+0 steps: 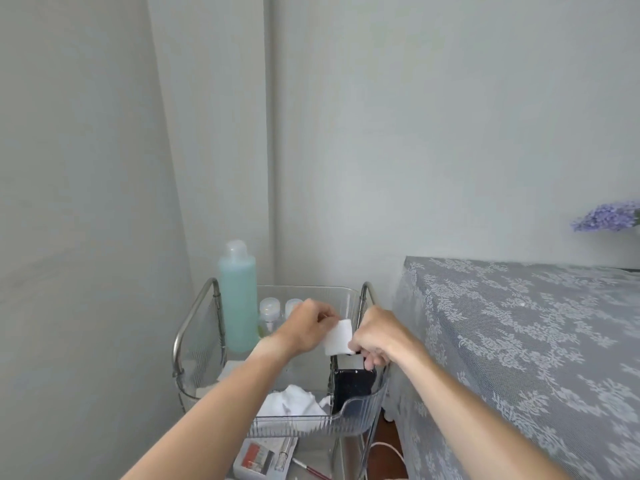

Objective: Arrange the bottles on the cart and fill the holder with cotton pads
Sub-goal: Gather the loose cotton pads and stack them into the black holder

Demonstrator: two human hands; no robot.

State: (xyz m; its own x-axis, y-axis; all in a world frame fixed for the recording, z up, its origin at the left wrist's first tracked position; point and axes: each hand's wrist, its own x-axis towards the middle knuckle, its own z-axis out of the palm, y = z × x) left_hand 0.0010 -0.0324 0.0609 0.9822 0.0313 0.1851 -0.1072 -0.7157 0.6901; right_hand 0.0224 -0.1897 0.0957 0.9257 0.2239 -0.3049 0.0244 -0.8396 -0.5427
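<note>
Tall blue-green bottle upright at the cart tray's back left, two small capped bottles just beside. Left hand pinching a stack of cotton pads — right hand curled round the black holder, apparently gripping its top. Lace-covered table right.
</note>
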